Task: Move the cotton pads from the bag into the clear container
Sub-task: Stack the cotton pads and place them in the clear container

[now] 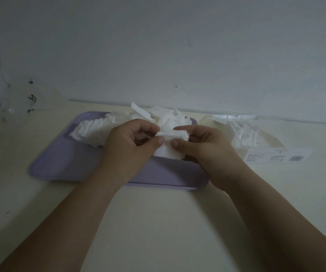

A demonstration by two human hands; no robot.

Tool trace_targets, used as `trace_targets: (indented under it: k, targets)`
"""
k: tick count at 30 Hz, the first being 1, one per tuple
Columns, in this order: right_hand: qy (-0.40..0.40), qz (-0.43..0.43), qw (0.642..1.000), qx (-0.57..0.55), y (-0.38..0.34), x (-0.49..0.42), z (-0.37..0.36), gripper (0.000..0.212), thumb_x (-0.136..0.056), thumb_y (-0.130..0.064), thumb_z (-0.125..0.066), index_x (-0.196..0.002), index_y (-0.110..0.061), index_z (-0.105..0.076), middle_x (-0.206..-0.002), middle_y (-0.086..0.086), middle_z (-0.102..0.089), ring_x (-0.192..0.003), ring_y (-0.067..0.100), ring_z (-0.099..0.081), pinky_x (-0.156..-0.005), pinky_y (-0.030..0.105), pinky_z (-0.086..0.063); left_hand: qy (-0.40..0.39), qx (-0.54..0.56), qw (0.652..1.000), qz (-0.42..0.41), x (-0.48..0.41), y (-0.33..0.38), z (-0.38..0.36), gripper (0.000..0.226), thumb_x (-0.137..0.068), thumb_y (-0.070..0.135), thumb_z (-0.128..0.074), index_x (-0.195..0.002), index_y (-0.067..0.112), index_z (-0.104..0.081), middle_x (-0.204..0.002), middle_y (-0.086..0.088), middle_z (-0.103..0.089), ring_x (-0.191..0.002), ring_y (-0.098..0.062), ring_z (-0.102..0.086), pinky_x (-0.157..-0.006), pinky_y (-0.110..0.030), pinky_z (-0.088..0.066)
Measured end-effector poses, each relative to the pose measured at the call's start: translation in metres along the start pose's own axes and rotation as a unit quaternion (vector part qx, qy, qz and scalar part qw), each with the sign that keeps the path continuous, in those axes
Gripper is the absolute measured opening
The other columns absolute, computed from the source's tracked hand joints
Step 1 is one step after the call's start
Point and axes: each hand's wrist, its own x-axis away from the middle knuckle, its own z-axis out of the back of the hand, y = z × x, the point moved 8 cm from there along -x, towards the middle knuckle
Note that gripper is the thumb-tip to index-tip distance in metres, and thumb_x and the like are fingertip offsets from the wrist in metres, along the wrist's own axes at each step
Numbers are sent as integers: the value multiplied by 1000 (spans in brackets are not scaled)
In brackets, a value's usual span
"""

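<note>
A pale cream tabletop point(158, 222) meets a plain white wall point(178, 46) at the far edge. On the tabletop rests a lavender rectangular tray with rounded corners point(64, 163). To the right of the tray, apart from it, lies a clear plastic bag with a printed white label point(256, 138); some white pads show through it. On the tray's far half lies a loose heap of white square cotton pads point(158, 112), with a fanned row of the same pads point(87, 130) at its left end. Above the tray's middle, the left hand point(126, 142) and the right hand point(203, 146) together hold a small stack of white cotton pads point(170, 146), thumbs pressed on the near face, fingers curled behind. At far left stands a clear object point(19, 103), too faint to identify.
</note>
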Motion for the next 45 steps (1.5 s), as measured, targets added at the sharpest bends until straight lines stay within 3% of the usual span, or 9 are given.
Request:
trace_targets:
  k: [5,8,13,18,24,29,33,38,45]
  targets:
    - [18,2,999,28,-2,1,2,33,-89,0,-79,-121,-3,-72,-99,15,-81,-91,28,-78,-81,39,-64,-75,-244,947,-195,12,25,-22,81,-70,41,-86,-142,19,-57,-140,8,-57,-132,-7,-51,-110,-20,-39]
    - [13,11,997,75,-3,1,-1,54,-85,-14,-86,-134,-10,-66,-98,9,-82,-96,29,-79,-96,50,-61,-69,-318,919,-223,15,26,-29,85,-69,34,-89,-145,16,-55,-142,2,-60,-133,-13,-50,-113,-25,-36]
    - [-1,34,992,120,-6,3,-6,57,-89,-15,-83,-141,-11,-58,-61,-16,-70,-65,0,-71,-73,17,-56,-46,-303,920,-246,19,34,-32,57,-76,35,-79,-128,27,-57,-119,4,-69,-111,-10,-55,-94,-15,-36]
    - [-38,-5,999,30,-4,6,-16,38,-93,-20,-80,-126,-4,-71,-109,17,-79,-109,32,-76,-105,54,-56,-28,-277,939,-203,15,32,-22,62,-74,12,-77,-131,31,-59,-122,11,-65,-115,-11,-59,-95,-27,-49]
    - [-35,11,994,102,-3,10,-16,34,-99,-33,-73,-97,1,-77,-98,28,-75,-86,22,-72,-83,39,-56,-87,-253,948,-174,17,24,-33,77,-69,16,-68,-143,36,-56,-134,16,-60,-127,-7,-54,-107,-33,-48]
    - [-17,4,995,95,1,5,-10,27,-101,-29,-69,-104,-3,-77,-102,25,-77,-102,38,-75,-96,59,-56,-130,-171,961,-173,19,26,-36,81,-75,23,-83,-149,33,-51,-144,18,-54,-137,-2,-48,-114,-23,-40]
    - [-15,-38,998,38,5,2,-6,27,-108,-19,-57,-123,0,-68,-114,24,-76,-105,36,-75,-91,50,-62,-45,-81,995,-45,10,9,-19,69,-74,54,-76,-138,35,-59,-125,20,-67,-115,2,-63,-100,-23,-51]
    - [-41,-56,997,37,7,3,-11,25,-110,-16,-53,-130,-4,-62,-118,21,-73,-98,28,-75,-87,48,-60,-26,-14,999,26,8,0,-13,7,-92,20,-77,-99,18,-77,-91,-4,-79,-91,-28,-73,-86,-39,-58]
    - [48,12,998,46,-3,0,3,13,-105,-14,-61,-114,-7,-67,-91,17,-75,-71,27,-74,-67,41,-62,90,-77,992,-42,-1,21,11,13,-93,15,-72,-88,27,-72,-79,7,-74,-76,-8,-69,-74,-22,-54]
